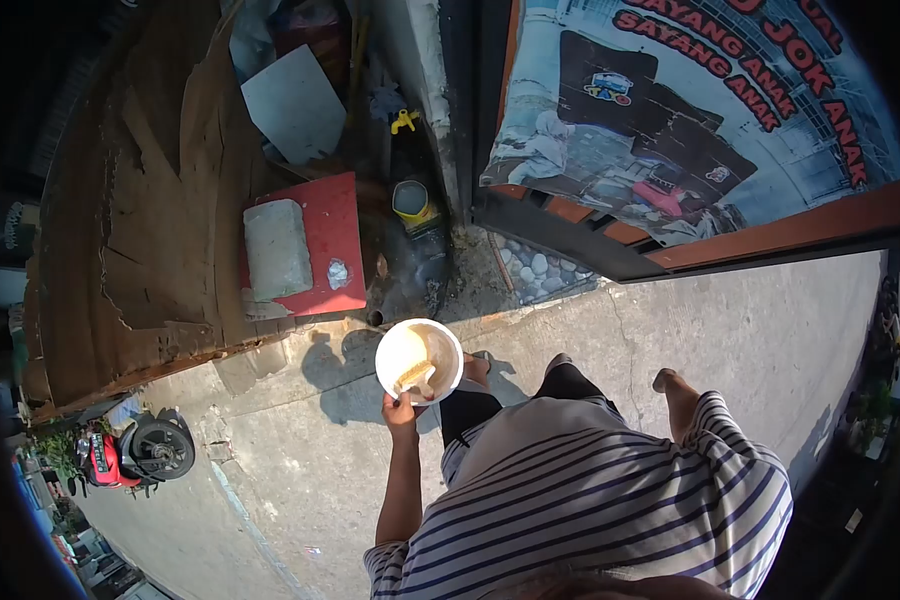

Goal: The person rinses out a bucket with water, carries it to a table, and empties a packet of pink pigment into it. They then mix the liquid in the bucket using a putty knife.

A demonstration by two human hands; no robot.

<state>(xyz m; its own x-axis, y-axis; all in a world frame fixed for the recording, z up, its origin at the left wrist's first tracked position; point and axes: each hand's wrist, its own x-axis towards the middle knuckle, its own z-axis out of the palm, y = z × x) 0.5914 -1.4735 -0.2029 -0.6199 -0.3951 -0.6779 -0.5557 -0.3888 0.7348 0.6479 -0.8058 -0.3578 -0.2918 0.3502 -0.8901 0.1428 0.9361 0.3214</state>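
Observation:
My left hand (pixel 400 408) is closed on the near rim of a white round bucket (pixel 454 352), held out in front of my legs. Inside it lies a pale, yellowish object (pixel 416 376) with what looks like a whitish part at its lower end; its kind I cannot make out in the glare. Sunlight brightens the left half of the bucket's inside. My right hand (pixel 667 383) hangs beside my body on the right, over the concrete and touching nothing that I can see. Its fingers are too small and shaded to read.
Ahead, a yellow tap (pixel 403 122) sits above a yellow-rimmed can (pixel 410 200) in a dark, wet corner. Left of it, a concrete block (pixel 277 250) rests on a red board (pixel 342 215). A bannered gate (pixel 590 245) stands right, a motorbike (pixel 135 452) lower left.

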